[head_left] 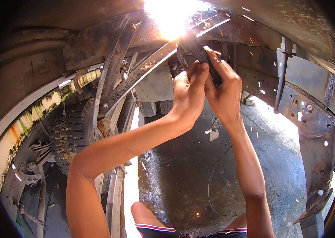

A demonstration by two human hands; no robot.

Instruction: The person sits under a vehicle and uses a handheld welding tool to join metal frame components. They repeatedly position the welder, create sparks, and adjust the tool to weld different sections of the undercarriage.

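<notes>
Knees (151, 222) low in frame; L hand (189, 93) & R hand (225, 89) both clamped on dark tool (193, 49), sparks at rusty frame bar (143, 71). Work mid-way, unfinished.

No packages, labels, signs or screens show anywhere in this view.
</notes>
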